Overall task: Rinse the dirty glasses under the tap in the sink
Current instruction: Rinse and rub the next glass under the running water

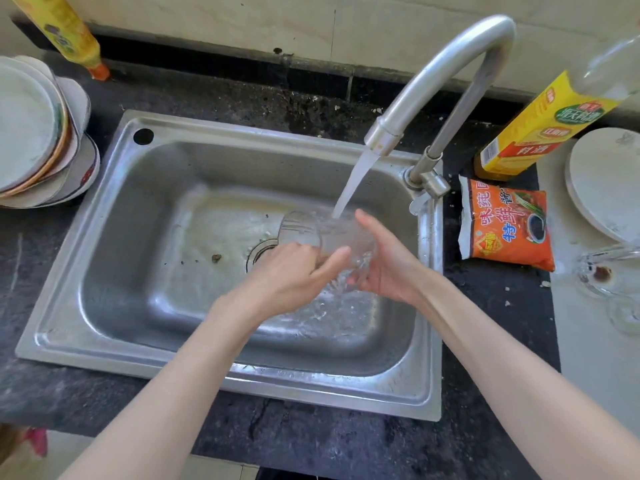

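Note:
A clear drinking glass [332,237] lies on its side over the steel sink [114,216], its thick base pointing left. Water runs from the curved tap [446,67] onto the glass. My left hand [294,275] grips the glass from below and in front, thumb stretched across it. My right hand [384,261] cups the mouth end of the glass, fingers curled around the rim. Two more glasses [609,271] stand on the counter at the right edge, one with a brown stain inside.
Stacked plates [38,133] sit left of the sink, a white plate [606,181] at the right. An orange sauce packet [505,223] and a yellow-labelled bottle [540,123] lie beside the tap. A yellow bottle [65,32] stands at the back left.

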Demonstrator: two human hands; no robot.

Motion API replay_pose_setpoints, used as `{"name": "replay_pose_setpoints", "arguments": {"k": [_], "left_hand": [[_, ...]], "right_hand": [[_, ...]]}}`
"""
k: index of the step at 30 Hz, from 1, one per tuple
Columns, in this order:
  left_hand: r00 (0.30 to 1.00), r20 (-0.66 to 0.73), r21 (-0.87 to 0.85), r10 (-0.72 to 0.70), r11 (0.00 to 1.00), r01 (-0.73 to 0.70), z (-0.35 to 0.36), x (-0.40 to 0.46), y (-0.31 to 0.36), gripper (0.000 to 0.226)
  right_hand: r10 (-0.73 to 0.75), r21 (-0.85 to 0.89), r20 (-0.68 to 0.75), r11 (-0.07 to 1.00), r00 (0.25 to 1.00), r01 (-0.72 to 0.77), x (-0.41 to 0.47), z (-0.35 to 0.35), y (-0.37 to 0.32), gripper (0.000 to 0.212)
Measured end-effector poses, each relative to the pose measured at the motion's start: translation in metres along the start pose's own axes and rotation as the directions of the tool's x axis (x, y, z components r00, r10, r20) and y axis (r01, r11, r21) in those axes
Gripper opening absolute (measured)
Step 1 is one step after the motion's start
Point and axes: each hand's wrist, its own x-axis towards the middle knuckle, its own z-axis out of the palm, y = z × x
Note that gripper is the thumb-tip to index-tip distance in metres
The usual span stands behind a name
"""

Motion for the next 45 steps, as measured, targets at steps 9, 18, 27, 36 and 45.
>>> {"name": "replay_pose_setpoints", "arguments": {"k": [9,18,27,36,45], "left_hand": [[0.967,0.104,-0.005,0.233,0.972,-0.234,0.016,-0.005,-0.014,0.054],[0.95,-0.189,-0.695,-0.249,0.718,0.05,0.023,0.002,-0.002,0.014],[0.977,-0.209,-0.297,0.043,0.949,-0.105,0.041,-0.002,-0.017,0.026],[0.992,-0.104,-0.065,-0.077,0.995,0.071,0.028,0.007,-0.007,0.046],[0.827,-0.338,0.369,0.45,0.871,-0.323,0.038,0.009,-0.01,0.009]], "right_hand": [[0.113,0.142,-0.079,0.985,0.991,-0.101,0.0,0.002,-0.005,0.032],[-0.289,0.085,-0.194,0.947,0.938,0.309,0.005,0.018,0.012,0.026],[-0.405,-0.105,-0.382,0.912,0.83,0.397,0.013,0.017,0.018,0.027],[-0.202,0.015,-0.293,0.976,0.934,0.216,0.021,0.003,0.022,0.047],[-0.085,0.177,-0.279,0.974,0.957,0.139,0.019,-0.001,0.004,0.034]]}}
